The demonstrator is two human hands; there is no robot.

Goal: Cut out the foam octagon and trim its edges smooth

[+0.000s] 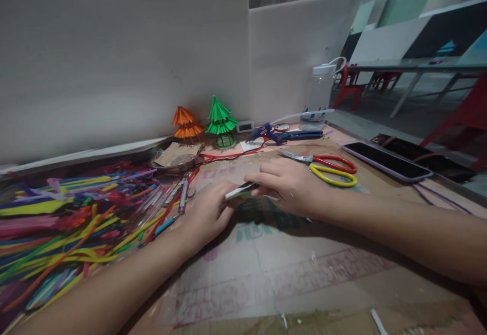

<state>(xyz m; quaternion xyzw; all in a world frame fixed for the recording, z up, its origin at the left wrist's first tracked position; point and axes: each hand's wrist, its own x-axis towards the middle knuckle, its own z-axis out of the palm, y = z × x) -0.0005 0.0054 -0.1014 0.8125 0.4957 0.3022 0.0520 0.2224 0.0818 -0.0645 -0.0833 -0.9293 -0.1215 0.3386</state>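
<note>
Between my two hands is a slim white-and-black piece [240, 191], its exact kind unclear. My left hand [209, 212] is closed around its white end. Curled over the dark end are the fingers of my right hand [292, 185]. Both hands are just above a printed plastic sheet [243, 269] spread over the table. Scissors [323, 165] with one red and one yellow handle lie just beyond my right hand. Left of my left hand are pens [183, 193] and a heap of colourful pipe cleaners and strips [64, 223].
At the back stand an orange paper tree [187, 123] and a green one [220, 122], near a blue glue gun [266, 133] and blue-handled pliers [302, 135]. A water bottle [317, 94] and a phone [386, 161] are at right. White panels rise behind.
</note>
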